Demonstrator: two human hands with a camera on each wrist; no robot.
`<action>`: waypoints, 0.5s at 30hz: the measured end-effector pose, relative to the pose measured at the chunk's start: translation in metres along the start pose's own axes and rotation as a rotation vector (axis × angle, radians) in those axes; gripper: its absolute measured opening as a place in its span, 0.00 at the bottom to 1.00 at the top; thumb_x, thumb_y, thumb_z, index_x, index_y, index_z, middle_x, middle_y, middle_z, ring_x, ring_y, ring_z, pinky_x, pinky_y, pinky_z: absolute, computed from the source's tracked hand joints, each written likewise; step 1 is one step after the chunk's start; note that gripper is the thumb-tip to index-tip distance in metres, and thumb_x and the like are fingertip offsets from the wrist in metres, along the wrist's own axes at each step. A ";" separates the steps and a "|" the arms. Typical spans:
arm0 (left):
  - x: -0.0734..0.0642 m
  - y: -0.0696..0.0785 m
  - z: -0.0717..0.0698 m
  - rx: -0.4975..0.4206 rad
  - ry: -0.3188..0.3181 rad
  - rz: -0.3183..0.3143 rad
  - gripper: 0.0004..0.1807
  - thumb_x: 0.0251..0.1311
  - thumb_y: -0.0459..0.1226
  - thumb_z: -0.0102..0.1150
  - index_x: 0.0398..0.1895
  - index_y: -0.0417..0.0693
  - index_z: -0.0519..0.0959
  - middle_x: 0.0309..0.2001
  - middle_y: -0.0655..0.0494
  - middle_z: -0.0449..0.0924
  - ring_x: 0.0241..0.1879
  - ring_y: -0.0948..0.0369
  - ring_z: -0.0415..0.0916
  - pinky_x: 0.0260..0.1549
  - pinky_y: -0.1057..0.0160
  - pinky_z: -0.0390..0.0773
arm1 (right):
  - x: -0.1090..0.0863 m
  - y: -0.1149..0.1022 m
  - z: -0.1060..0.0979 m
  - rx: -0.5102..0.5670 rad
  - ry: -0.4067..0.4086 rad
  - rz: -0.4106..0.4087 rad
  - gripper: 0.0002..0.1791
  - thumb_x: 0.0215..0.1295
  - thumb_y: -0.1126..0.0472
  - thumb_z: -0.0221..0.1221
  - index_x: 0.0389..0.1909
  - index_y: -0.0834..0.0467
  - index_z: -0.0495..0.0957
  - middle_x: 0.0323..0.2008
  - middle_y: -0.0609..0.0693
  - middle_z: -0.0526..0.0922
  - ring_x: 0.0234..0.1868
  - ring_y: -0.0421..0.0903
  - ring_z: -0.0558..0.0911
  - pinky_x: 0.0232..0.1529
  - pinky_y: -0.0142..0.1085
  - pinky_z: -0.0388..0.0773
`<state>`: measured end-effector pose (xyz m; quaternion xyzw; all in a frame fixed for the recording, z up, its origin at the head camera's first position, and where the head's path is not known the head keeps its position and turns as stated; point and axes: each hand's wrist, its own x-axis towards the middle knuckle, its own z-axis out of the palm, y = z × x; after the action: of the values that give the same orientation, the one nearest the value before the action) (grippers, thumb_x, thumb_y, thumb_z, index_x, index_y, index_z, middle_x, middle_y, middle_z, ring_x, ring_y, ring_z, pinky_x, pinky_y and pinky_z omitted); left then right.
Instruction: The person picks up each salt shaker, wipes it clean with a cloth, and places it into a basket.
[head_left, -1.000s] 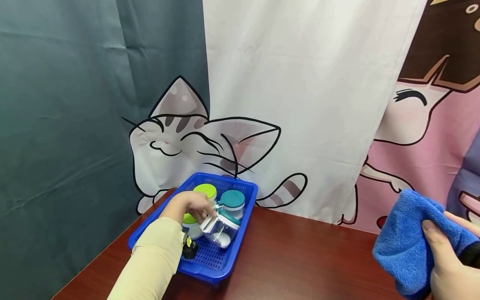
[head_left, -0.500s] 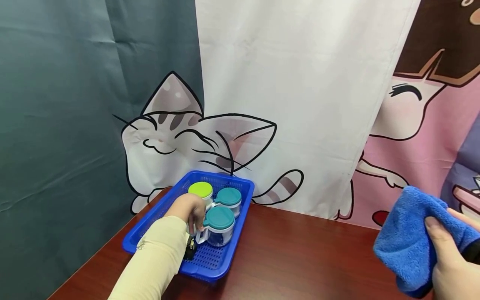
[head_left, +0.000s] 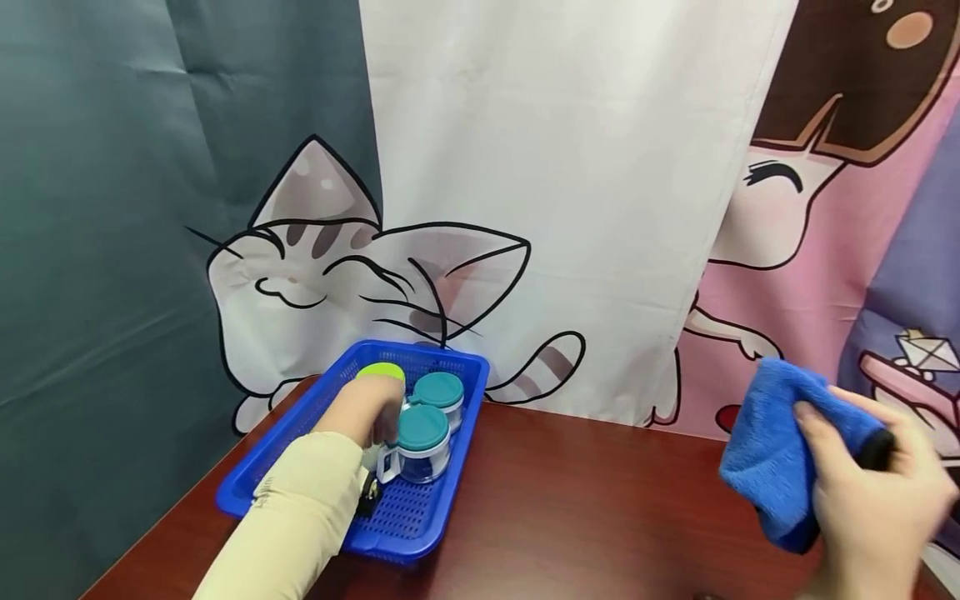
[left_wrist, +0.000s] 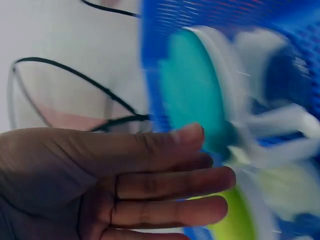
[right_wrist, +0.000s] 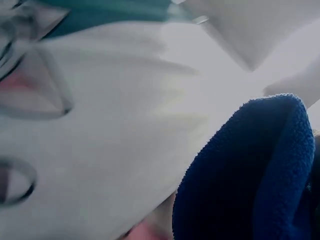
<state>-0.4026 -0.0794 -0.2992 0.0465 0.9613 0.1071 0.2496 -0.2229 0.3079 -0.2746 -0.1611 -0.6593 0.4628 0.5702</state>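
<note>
My left hand (head_left: 384,407) is over the blue plastic basket (head_left: 405,543), beside a clear jar with a teal lid and white handle (head_left: 422,433). In the left wrist view its fingers (left_wrist: 165,185) are straight and hold nothing. Behind that jar stands a second teal-lidded jar (head_left: 438,392). A lime-green lid (head_left: 382,370) shows partly behind my left hand; other jars may be hidden there. At the right my right hand (head_left: 873,479) grips a folded blue cloth (head_left: 776,454), raised above the table. In the right wrist view the cloth (right_wrist: 285,165) covers the fingers.
The basket sits at the left of a dark red-brown table (head_left: 570,500). A white curtain with a printed cat (head_left: 600,208) hangs along the back, and a grey-green curtain (head_left: 97,250) at the left. A small dark object (head_left: 705,596) shows at the bottom edge.
My left hand has set the tilted teal-lidded jar upright in the basket and let go of its handle. My right hand still grips the cloth. The head view has turned slightly right.
</note>
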 end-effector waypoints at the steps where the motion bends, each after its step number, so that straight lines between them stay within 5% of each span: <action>1: -0.002 0.003 -0.003 -0.002 0.017 0.030 0.08 0.53 0.33 0.65 0.31 0.33 0.79 0.26 0.44 0.81 0.27 0.52 0.80 0.30 0.56 0.79 | 0.006 0.010 0.005 -0.042 -0.041 0.001 0.16 0.47 0.66 0.69 0.41 0.62 0.82 0.35 0.38 0.80 0.35 0.34 0.75 0.34 0.23 0.65; 4: -0.007 0.013 -0.013 -0.038 0.069 0.133 0.14 0.58 0.40 0.61 0.36 0.34 0.78 0.29 0.46 0.82 0.27 0.52 0.81 0.30 0.55 0.79 | 0.026 0.048 0.023 -0.279 -0.278 0.018 0.18 0.52 0.57 0.67 0.44 0.60 0.80 0.37 0.47 0.81 0.37 0.42 0.75 0.35 0.30 0.66; 8: -0.008 0.028 -0.019 -0.131 0.099 0.288 0.17 0.61 0.46 0.57 0.38 0.39 0.79 0.30 0.48 0.82 0.28 0.53 0.81 0.30 0.55 0.79 | 0.046 0.106 0.048 -0.602 -0.715 -0.063 0.24 0.59 0.48 0.59 0.47 0.63 0.74 0.44 0.69 0.76 0.40 0.63 0.74 0.37 0.50 0.69; 11: -0.006 0.039 -0.018 -0.210 0.095 0.373 0.17 0.62 0.47 0.55 0.40 0.41 0.78 0.31 0.49 0.81 0.29 0.54 0.80 0.31 0.55 0.79 | 0.048 0.144 0.062 -0.718 -0.958 -0.117 0.25 0.57 0.48 0.60 0.45 0.64 0.73 0.42 0.70 0.75 0.37 0.65 0.75 0.34 0.55 0.69; 15: -0.004 0.046 -0.014 -0.297 0.121 0.407 0.17 0.63 0.46 0.54 0.43 0.42 0.78 0.31 0.51 0.81 0.29 0.54 0.79 0.29 0.56 0.78 | 0.039 0.176 0.075 -0.761 -1.156 -0.056 0.26 0.54 0.48 0.63 0.43 0.66 0.72 0.39 0.68 0.76 0.36 0.61 0.75 0.35 0.57 0.70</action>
<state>-0.4043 -0.0381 -0.2752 0.1954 0.9190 0.2977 0.1692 -0.3579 0.3962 -0.3852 -0.0603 -0.9779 0.1958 0.0429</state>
